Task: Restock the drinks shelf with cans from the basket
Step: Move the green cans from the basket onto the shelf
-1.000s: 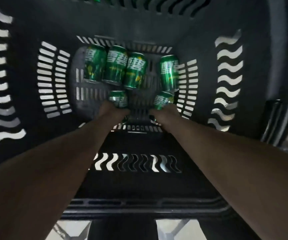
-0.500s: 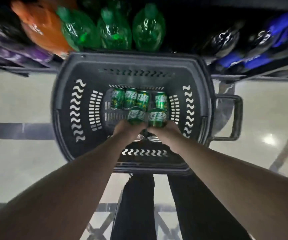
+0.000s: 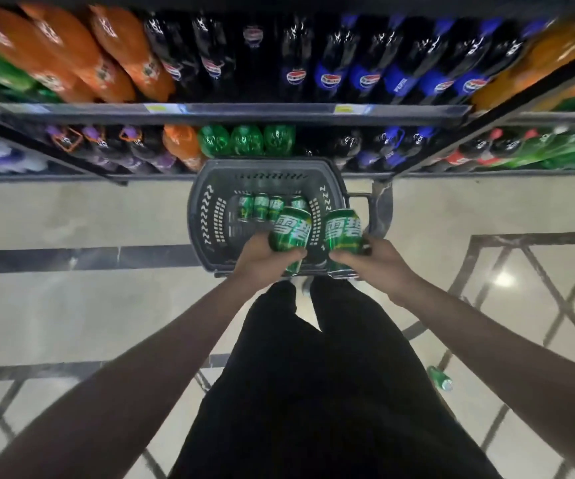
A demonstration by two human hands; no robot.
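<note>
A second before, both hands were deep down in the basket (image 3: 199,216), each taking hold of one can. Now the cans were up and out. The left hand (image 3: 262,261) had its fingers curled round the left can (image 3: 290,233), and the right hand (image 3: 372,259) had its fingers curled round the right can (image 3: 343,236). Both cans were held just above the near edge of the basket, close beside each other. The view had pulled back too, so the drinks shelf (image 3: 231,110) showed in front. This looked like the person standing up, ready to carry the two cans to the shelf.

Four more green cans (image 3: 262,207) lay at the bottom of the basket, so there was more to move.

Each held can was green with big white Chinese writing; it looked like the Sprite name. On the top shelf, the dark bottles (image 3: 331,70) had round red, white and blue Pepsi labels. Orange bottles (image 3: 113,53) stood to their left. Their labels were too blurry to read. One green can or bottle (image 3: 439,378) lay on the floor (image 3: 72,305), off to the right.
</note>
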